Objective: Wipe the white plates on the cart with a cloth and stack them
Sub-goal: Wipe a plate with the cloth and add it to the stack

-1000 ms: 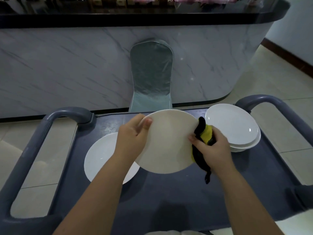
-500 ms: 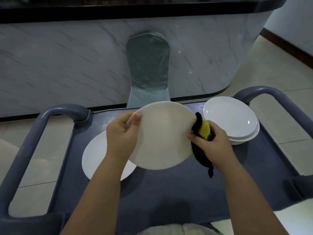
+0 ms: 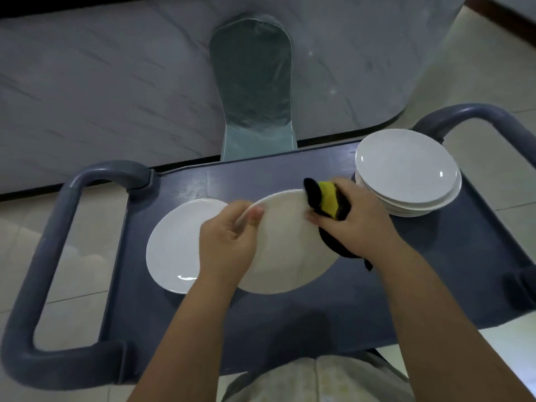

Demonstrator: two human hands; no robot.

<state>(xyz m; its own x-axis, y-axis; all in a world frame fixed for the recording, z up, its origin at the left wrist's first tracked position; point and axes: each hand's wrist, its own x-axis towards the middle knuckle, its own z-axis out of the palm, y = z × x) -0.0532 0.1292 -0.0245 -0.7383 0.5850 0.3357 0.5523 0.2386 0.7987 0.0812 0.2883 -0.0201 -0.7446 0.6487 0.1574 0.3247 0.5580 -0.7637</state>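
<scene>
Gripping a white plate [image 3: 285, 245] by its rim in my left hand [image 3: 229, 242], right hand [image 3: 356, 220] pressing yellow-black cloth [image 3: 326, 200] against it, plate stack [image 3: 407, 171] beside, gray cart [image 3: 290, 320] below

The left hand [image 3: 229, 242] covers the held plate [image 3: 287, 250]'s left rim and part of the plate [image 3: 174, 245] lying near the cart [image 3: 290, 314]'s left edge. The cloth [image 3: 327, 198] vanishes under the right hand [image 3: 356, 224]. How many plates the stack [image 3: 409, 169] holds cannot be told.

A white plate [image 3: 285, 242] is tilted above the cart [image 3: 435, 285], a black-and-yellow cloth [image 3: 326, 198] pressed on its far right rim. Left of it lies one plate [image 3: 174, 245] (flat); far right, a stack [image 3: 409, 172].
</scene>
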